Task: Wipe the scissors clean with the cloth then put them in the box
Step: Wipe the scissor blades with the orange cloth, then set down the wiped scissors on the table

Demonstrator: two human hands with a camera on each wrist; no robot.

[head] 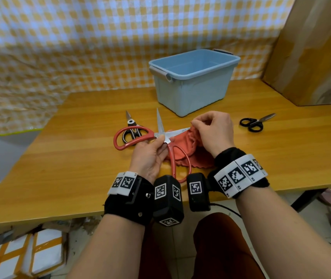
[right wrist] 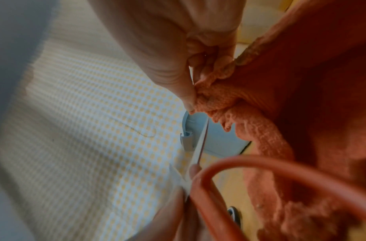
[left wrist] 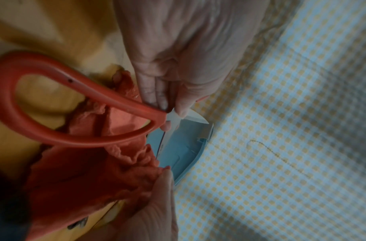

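Observation:
My left hand (head: 154, 150) pinches the red-handled scissors (head: 134, 137) at the pivot, their blades spread wide apart. One blade points up and away, the other runs right into the red cloth (head: 182, 140). My right hand (head: 210, 129) grips the bunched cloth around that blade's tip. In the left wrist view the red handle loop (left wrist: 60, 104) crosses the cloth (left wrist: 91, 176). In the right wrist view my fingers (right wrist: 190, 91) pinch the cloth (right wrist: 260, 114) over the blade (right wrist: 200, 143). The open blue box (head: 192, 81) stands behind on the wooden table (head: 70, 158).
Black-handled kitchen shears (head: 130, 127) lie left, partly under the red handle. Small black scissors (head: 256, 122) lie on the right. A cardboard panel (head: 311, 51) leans at the far right. A checked yellow-white cloth (head: 80, 37) hangs behind the table.

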